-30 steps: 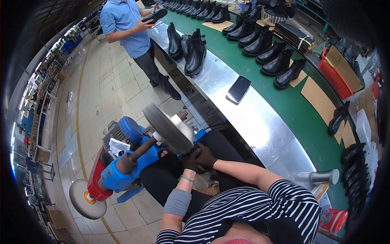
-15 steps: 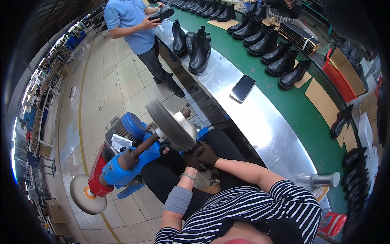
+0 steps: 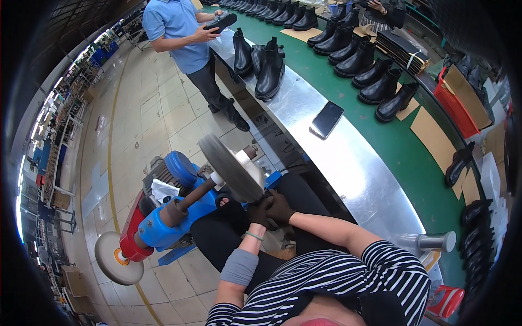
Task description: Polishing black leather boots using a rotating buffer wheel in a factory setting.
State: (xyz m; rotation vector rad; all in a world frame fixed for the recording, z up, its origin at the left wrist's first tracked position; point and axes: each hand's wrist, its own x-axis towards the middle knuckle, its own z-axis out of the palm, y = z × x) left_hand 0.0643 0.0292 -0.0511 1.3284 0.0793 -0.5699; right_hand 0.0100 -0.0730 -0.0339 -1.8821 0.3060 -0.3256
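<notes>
Both my hands, in dark brown gloves, are closed together under the lower edge of a grey buffing wheel (image 3: pixel 231 168). My left hand (image 3: pixel 260 212) is at the wheel's underside, and my right hand (image 3: pixel 280 207) presses in beside it. Between them and the wheel is something dark, mostly hidden by the gloves and wheel; its kind cannot be made out. The wheel's rim looks blurred by spinning. It sits on the shaft of a blue and red buffing machine (image 3: pixel 155 225), which has a second, pale wheel (image 3: pixel 119 259) at its other end.
Right of me runs a metal-edged bench (image 3: pixel 353 171) with a green top (image 3: pixel 375 146). A phone (image 3: pixel 327 119) and black boots (image 3: pixel 270 70) stand or lie on it, with more boots (image 3: pixel 356 60) in rows beyond. Across the aisle a person in blue (image 3: pixel 179 38) holds a dark shoe (image 3: pixel 222 23).
The view has shifted slightly. My hands stay at the wheel with hardly any movement. The person in blue has tilted the shoe so that its dark sole shows more.
</notes>
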